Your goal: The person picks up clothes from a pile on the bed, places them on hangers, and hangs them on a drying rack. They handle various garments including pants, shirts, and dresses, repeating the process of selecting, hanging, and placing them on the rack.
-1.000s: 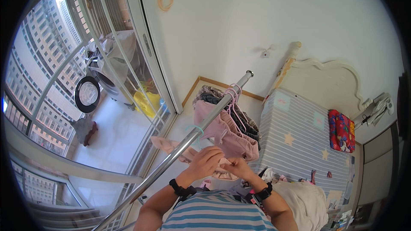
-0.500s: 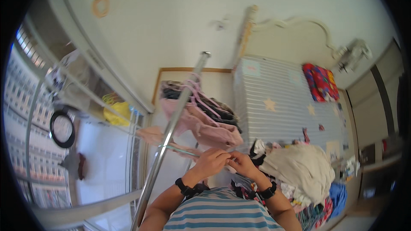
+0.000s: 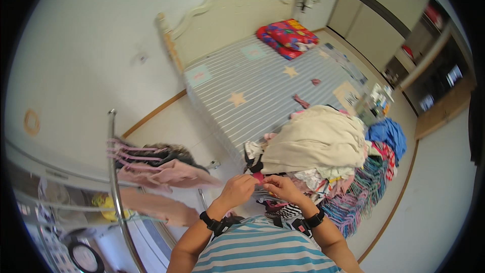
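Note:
My left hand (image 3: 239, 190) and my right hand (image 3: 284, 189) are close together in front of my chest, a small gap between them. The fingers of both are curled and pinched. A small bit of bright pink (image 3: 258, 177) shows between the fingertips; whether it is held or lies on the pile behind cannot be made out. Just beyond my hands is a heap of clothes on the bed's near corner, topped by a large cream garment (image 3: 316, 141). To the left, pink clothes (image 3: 169, 176) hang on pink hangers (image 3: 134, 154) from a metal rail (image 3: 116, 187).
The bed (image 3: 222, 93) has a striped sheet with stars and a folded red quilt (image 3: 288, 38) near its headboard (image 3: 232, 15). A blue garment (image 3: 388, 135) and a fringed multicoloured cloth (image 3: 358, 197) lie at the heap's right. A wardrobe (image 3: 374, 15) stands at the far right.
My view has swung right, toward the bed and clothes heap, so the rail now sits farther left. My hands have left the rail's side and moved slightly apart.

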A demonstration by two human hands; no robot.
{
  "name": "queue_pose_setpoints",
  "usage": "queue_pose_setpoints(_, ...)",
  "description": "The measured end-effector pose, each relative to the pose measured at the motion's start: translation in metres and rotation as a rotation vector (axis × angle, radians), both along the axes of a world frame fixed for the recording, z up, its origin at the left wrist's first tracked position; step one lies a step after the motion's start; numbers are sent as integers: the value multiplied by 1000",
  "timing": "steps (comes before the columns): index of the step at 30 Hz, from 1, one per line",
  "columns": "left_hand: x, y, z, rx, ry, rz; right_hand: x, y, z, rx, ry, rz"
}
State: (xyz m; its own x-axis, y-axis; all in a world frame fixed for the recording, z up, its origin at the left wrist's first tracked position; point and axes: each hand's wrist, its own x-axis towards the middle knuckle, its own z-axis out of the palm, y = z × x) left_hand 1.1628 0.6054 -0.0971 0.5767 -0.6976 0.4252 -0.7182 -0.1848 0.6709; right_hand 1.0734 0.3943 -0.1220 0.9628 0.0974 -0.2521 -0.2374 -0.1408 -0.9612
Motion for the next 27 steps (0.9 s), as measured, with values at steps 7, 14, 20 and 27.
queue_pose_setpoints(7, -15, -129, -12, 122, 53, -226, -72, -116, -23, -8, 15, -264)
queue_pose_setpoints(14, -34, -232, -42, 280, 94, -381, -133, -218, -64, -9, 85, -497)
queue_pose_setpoints(20, -25, -291, -61, 349, 97, -444, -158, -283, -96, 28, 67, -888)
queue_pose_setpoints(27, 7, -350, -78, 342, -96, -432, -160, -337, -123, 226, 214, -1335)
